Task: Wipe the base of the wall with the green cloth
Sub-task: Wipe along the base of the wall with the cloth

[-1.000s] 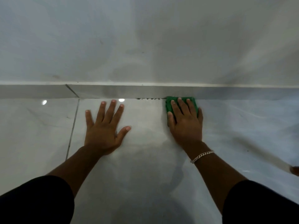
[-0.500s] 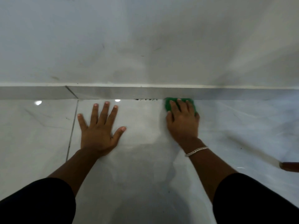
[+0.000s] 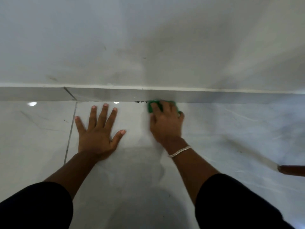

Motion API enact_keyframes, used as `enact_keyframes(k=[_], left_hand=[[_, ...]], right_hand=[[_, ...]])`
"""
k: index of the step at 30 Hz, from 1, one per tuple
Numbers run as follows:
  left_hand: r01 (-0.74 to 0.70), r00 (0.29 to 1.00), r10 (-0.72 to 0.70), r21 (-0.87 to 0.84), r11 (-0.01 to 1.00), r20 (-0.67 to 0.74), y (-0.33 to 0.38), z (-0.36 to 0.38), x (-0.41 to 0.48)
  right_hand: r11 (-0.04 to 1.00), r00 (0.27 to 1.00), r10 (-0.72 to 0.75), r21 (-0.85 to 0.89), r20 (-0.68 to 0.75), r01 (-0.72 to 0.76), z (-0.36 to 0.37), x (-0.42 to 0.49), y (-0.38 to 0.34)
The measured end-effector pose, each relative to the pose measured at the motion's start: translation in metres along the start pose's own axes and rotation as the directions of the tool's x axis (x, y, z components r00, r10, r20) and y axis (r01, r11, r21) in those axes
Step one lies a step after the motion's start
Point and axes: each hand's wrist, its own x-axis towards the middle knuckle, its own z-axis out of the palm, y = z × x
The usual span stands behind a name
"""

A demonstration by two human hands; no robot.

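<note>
The green cloth (image 3: 151, 107) lies on the glossy floor, pushed against the grey skirting (image 3: 107, 95) at the base of the white wall (image 3: 148, 38). My right hand (image 3: 165, 123) covers most of the cloth and presses it down, fingers curled over it. A small patch of dark specks (image 3: 140, 102) sits in the floor joint just left of the cloth. Left of that, my left hand (image 3: 99, 131) rests flat on the floor with fingers spread and nothing in it.
The white marble-like floor tiles (image 3: 231, 129) have a grout line (image 3: 70, 134) left of my left hand. The end of a brown object (image 3: 292, 170) shows at the right edge. A joint in the skirting (image 3: 70, 93) lies at the left.
My right hand has slid the cloth up against the skirting and slightly left, toward the dark specks. My left hand has stayed flat on the floor.
</note>
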Motion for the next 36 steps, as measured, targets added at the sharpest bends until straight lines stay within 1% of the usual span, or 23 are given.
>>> enact_keyframes(k=[2,4,6,8,9,10,12,13,15,17,18,19,21,23,24,25,26,28,29,31,33,34,36], left_hand=[[-0.003,1.0,0.003,-0.008,1.0,0.006,0.0,0.0,-0.001],[0.006,1.0,-0.006,-0.004,1.0,0.005,0.001,0.0,0.0],[0.014,1.0,-0.014,0.004,1.0,0.003,0.001,0.001,0.001],[0.01,1.0,-0.01,0.008,1.0,0.013,0.001,0.001,0.002],[0.01,1.0,-0.01,0.007,1.0,0.012,0.001,0.001,0.002],[0.011,1.0,-0.011,0.004,1.0,0.008,0.002,0.001,0.002],[0.011,1.0,-0.011,0.002,1.0,0.009,0.002,0.001,0.002],[0.003,1.0,-0.003,0.006,1.0,0.012,0.0,0.001,0.002],[-0.025,1.0,0.025,0.029,0.999,0.015,-0.008,0.0,0.0],[-0.048,0.998,0.047,0.044,0.998,0.028,-0.021,-0.003,-0.003],[-0.042,0.999,0.041,0.044,0.998,0.025,-0.026,-0.004,-0.005],[-0.032,0.999,0.031,0.045,0.998,0.02,-0.029,-0.006,-0.007],[-0.025,0.999,0.024,0.043,0.999,0.021,-0.029,-0.007,-0.008],[-0.026,0.999,0.024,0.052,0.998,0.033,-0.028,-0.006,-0.007],[-0.025,0.999,0.023,0.057,0.998,0.039,-0.028,-0.005,-0.006],[-0.023,0.999,0.021,0.059,0.998,0.039,-0.029,-0.005,-0.006],[-0.019,0.999,0.017,0.06,0.998,0.033,-0.03,-0.004,-0.006],[-0.016,1.0,0.014,0.066,0.998,0.028,-0.03,-0.004,-0.006],[-0.017,0.999,0.015,0.071,0.997,0.035,-0.03,-0.004,-0.005],[-0.016,0.999,0.013,0.067,0.998,0.044,-0.03,-0.005,-0.005],[-0.025,0.999,0.023,0.057,0.998,0.048,-0.03,-0.008,-0.005],[-0.033,0.999,0.03,0.056,0.998,0.046,-0.03,-0.009,-0.006],[-0.045,0.998,0.043,0.055,0.997,0.042,-0.03,-0.01,-0.008]], right_hand=[[0.994,0.994,0.104,-0.013,-0.012,-0.104,-0.008,0.004,0.043],[0.978,0.978,0.208,-0.005,0.007,-0.208,-0.014,0.006,0.069],[0.938,0.938,0.346,0.025,0.018,-0.346,-0.011,0.01,0.061],[0.861,0.864,0.502,0.074,0.026,-0.503,-0.007,0.014,0.031],[0.854,0.859,0.512,0.091,0.028,-0.512,-0.005,0.013,0.012],[0.881,0.886,0.462,0.1,0.028,-0.462,-0.002,0.01,-0.008],[0.962,0.966,0.257,0.089,0.024,-0.258,0.009,-0.001,-0.044],[0.983,0.986,0.164,0.079,0.018,-0.165,0.013,-0.006,-0.057],[0.997,0.999,0.044,0.069,-0.019,-0.043,0.015,-0.004,-0.061],[0.999,0.999,-0.019,0.04,-0.039,0.021,0.014,-0.001,-0.038],[0.999,0.999,0.002,0.033,-0.052,0.0,0.013,-0.002,-0.021],[0.997,0.995,0.066,0.036,-0.075,-0.064,0.011,-0.003,-0.005],[0.967,0.964,0.251,0.056,-0.089,-0.247,0.007,-0.003,0.016],[0.915,0.914,0.4,0.077,-0.063,-0.395,0.007,0.001,0.01],[0.895,0.895,0.443,0.086,-0.052,-0.438,0.008,0.003,0.0],[0.892,0.893,0.448,0.083,-0.038,-0.444,0.007,0.004,-0.013],[0.913,0.914,0.404,0.071,-0.02,-0.402,0.007,0.003,-0.028],[0.974,0.975,0.222,0.044,0.014,-0.222,0.012,-0.002,-0.061],[0.989,0.989,0.141,0.047,0.036,-0.142,0.015,-0.005,-0.076],[0.996,0.998,0.047,0.07,0.045,-0.051,0.018,-0.003,-0.092],[0.998,0.998,-0.052,0.024,0.041,0.051,0.014,0.001,-0.079],[0.997,0.996,-0.081,0.002,0.038,0.081,0.011,0.003,-0.063],[1.0,1.0,-0.023,0.003,0.014,0.023,0.005,0.004,-0.023]])
